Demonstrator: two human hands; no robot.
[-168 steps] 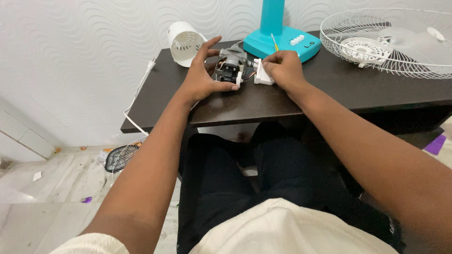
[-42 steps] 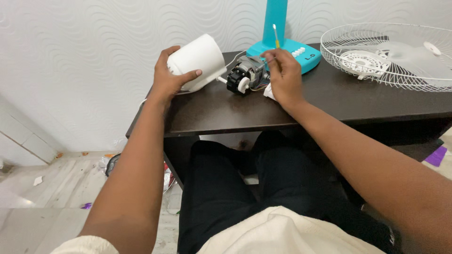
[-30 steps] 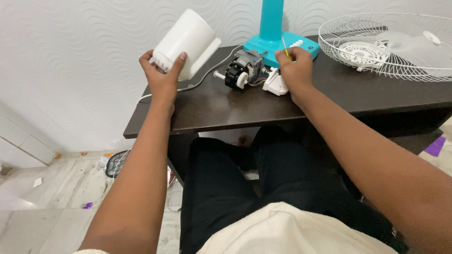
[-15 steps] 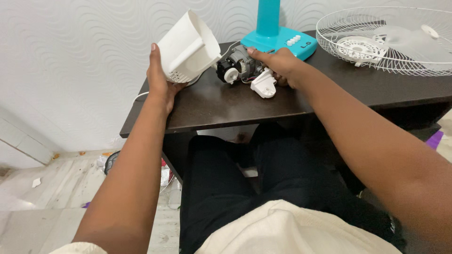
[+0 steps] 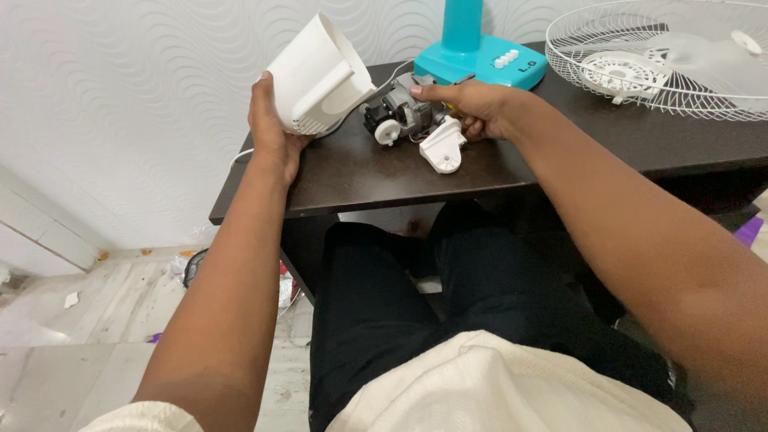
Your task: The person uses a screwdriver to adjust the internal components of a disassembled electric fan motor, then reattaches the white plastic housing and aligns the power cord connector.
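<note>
Fingers of the left hand (image 5: 272,132) curl around the vented end of a white plastic motor housing (image 5: 320,76), gripping it and holding it tilted above the near left part of the dark table (image 5: 368,172), its open mouth turned up and away toward the wall. Just to its right lies the fan motor (image 5: 400,116), a grey metal block with a small white gear on its near face and wires trailing off behind it. The right hand (image 5: 472,108) rests on the motor's far right side, thumb laid over the top and fingers bent in around it; whether it truly clamps the motor or only steadies it cannot be told. A small white plastic bracket (image 5: 442,150) lies on the table touching the underside of that hand, just beside the motor. Behind the motor stands the turquoise fan base (image 5: 488,64) with its upright column and a row of white buttons. A white wire fan guard (image 5: 664,52) lies flat at the right end of the table, well apart from both hands. Dark trousers and a cream shirt fill the foreground below the table edge.
</note>
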